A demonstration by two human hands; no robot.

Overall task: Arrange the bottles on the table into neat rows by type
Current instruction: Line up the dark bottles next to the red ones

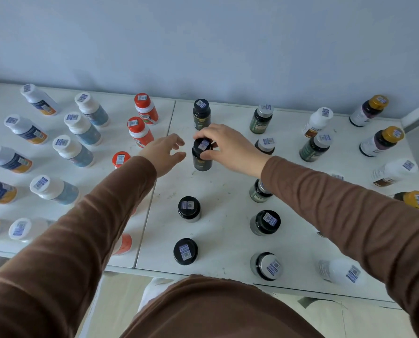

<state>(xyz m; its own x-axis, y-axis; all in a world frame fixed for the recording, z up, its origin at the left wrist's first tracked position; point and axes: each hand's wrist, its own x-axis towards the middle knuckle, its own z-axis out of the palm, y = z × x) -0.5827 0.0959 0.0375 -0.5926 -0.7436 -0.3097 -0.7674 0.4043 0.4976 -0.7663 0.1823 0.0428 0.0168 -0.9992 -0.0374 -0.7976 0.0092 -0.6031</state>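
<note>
Head view, left to right: at the left of the frame we see columns of white-capped bottles (77, 129) standing on the white table (223, 186), then red-capped bottles (140, 129) left of centre. Our left hand (164, 153) hovers spread and empty just left of the black bottle (201, 154), not touching it. Our right hand (224, 148) pinches that bottle's cap with thumb and fingers; the bottle stands upright at frame centre, second in a column of black-capped bottles (188, 209). Further right stand green-labelled bottles (261, 119), and gold-capped bottles (381, 141) at the far right.
</note>
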